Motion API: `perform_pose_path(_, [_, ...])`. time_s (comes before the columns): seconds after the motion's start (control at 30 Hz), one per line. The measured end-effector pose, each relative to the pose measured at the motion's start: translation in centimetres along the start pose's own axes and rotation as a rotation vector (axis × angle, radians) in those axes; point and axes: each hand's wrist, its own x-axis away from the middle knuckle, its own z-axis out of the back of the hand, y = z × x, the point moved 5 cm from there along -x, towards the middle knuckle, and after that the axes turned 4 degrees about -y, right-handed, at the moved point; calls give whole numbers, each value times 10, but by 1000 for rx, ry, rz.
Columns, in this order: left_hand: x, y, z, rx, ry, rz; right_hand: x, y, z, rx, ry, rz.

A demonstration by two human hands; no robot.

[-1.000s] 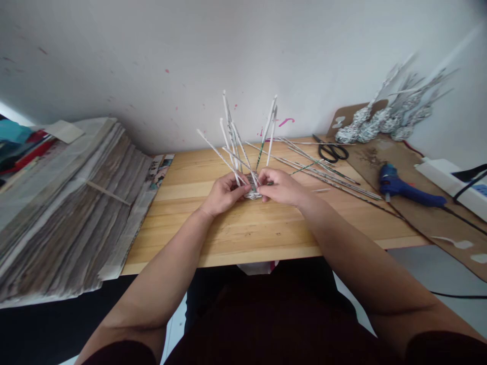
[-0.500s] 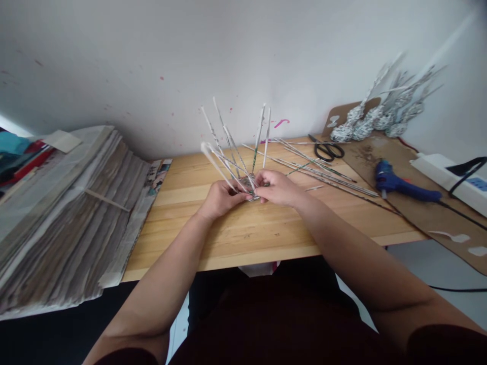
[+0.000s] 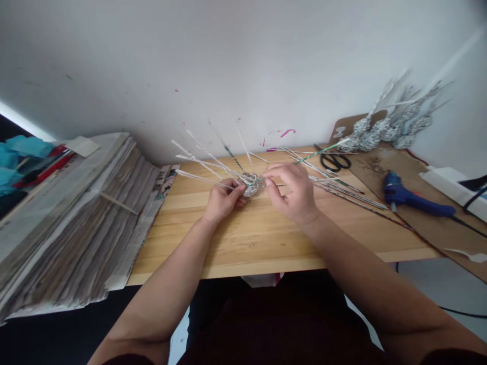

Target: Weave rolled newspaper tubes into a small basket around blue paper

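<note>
A small woven piece of rolled paper (image 3: 251, 188) rests at the middle of the wooden table, with several paper sticks fanning out from it to the left and back. My left hand (image 3: 224, 199) is closed on its left side, thumb on the rim. Between the thumb and fingers of my right hand (image 3: 291, 190) runs a green-and-white paper stick (image 3: 319, 153). One end of that stick meets the woven piece; the other points back and right. Part of the weave is hidden by my left fingers.
A tall stack of newspapers (image 3: 83, 218) stands on the left. Loose paper sticks (image 3: 342, 192) and black scissors (image 3: 335, 161) lie right of centre. On cardboard (image 3: 380, 157) sits a blue glue gun (image 3: 416, 198) near a white power strip (image 3: 456, 190). Several woven paper pieces (image 3: 367, 134) lean at the back right.
The woven piece has been tipped, so its sticks now spread lower and leftward. My right hand has drawn back to the right from the weave, with the green-and-white stick in its fingers.
</note>
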Motion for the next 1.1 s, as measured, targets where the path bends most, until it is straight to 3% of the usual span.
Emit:
perform_pose_path(0.07, [-2, 0, 3, 29, 54, -11, 0, -12, 8, 85, 83, 79])
perform_pose_path(0.13, [-3, 0, 5, 50, 76, -18, 1, -18, 6, 123, 51, 124])
perform_pose_path(0.2, [-4, 0, 5, 66, 77, -22, 3, -14, -7, 126, -112, 85])
perform_pose_path(0.3, [-4, 0, 5, 80, 66, -17, 10, 9, -30, 50, -350, -162])
perform_pose_path(0.37, [-4, 0, 5, 78, 66, -20, 14, 24, -36, -43, -329, -319])
perform_pose_path(0.43, [-4, -1, 5, 68, 68, -30, 14, 32, -36, -147, -236, -379])
perform_pose_path(0.53, [-3, -1, 3, 24, 65, -40, 12, 30, -33, -258, -174, -312])
perform_pose_path(0.73, [2, 0, -2, -18, 36, -24, 10, 19, -36, -232, -282, -85])
perform_pose_path(0.97, [2, 2, -3, -32, 14, -57, 10, 21, -36, -193, -262, -120])
perform_pose_path(1.1, [3, 8, -2, -115, 20, -162, 10, 22, -37, -331, -248, -225])
